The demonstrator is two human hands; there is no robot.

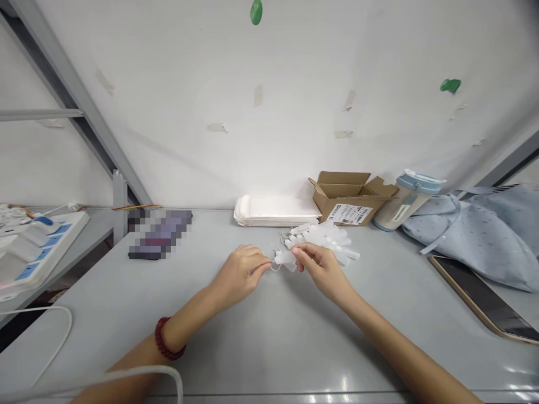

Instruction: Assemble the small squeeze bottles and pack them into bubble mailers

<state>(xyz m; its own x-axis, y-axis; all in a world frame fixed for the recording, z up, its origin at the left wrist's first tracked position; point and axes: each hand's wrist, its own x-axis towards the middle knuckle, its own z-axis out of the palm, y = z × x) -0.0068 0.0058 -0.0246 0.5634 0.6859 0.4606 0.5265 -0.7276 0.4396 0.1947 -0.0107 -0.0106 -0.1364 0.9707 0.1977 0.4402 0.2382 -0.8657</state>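
My left hand [242, 272] is closed in a pinch at the end of a thin white loop or string that joins a bunch of small white plastic pieces [324, 238]. My right hand [318, 264] is closed on one of those white pieces at the near end of the bunch. Both hands hover just above the grey table [269, 342], close together at its middle. A red bead bracelet [166, 339] is on my left wrist.
A stack of white trays [273, 212], an open cardboard box [349, 197] and a pale blue-lidded cup [406, 199] stand by the back wall. Blue cloth [475, 235] and a phone [484, 297] lie at the right. A power strip [33, 247] and white cable [54, 336] are left.
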